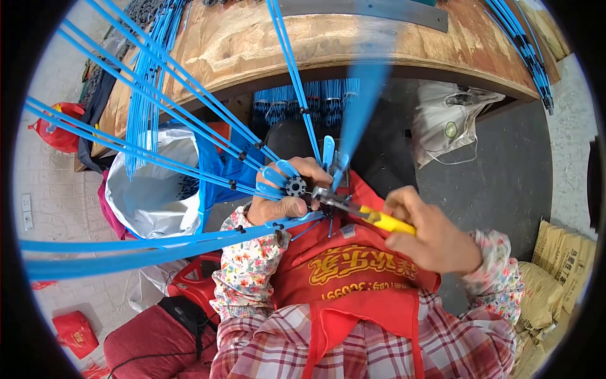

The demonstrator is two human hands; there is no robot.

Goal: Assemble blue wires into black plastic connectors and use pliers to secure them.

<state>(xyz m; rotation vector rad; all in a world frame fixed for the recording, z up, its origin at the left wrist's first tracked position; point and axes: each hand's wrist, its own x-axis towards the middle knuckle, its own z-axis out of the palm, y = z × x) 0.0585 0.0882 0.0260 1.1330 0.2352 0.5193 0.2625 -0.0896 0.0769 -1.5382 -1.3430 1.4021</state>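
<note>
The left hand [278,207], thumb folded in from below, has its grip clamped around a round, notched black hub [295,186] with slim, smooth blue ribs [271,177], above the red cloth apron [293,256]. The right hand [426,230], angled inward, has its grip closed on a yellow-handled tool [388,222], metal head beside the hub.

The head-worn fisheye camera is looking down and forward, past the near edge of the worktop [218,54]. It is sitting fairly close above the left hand [278,199] and the right hand [429,232].
</note>
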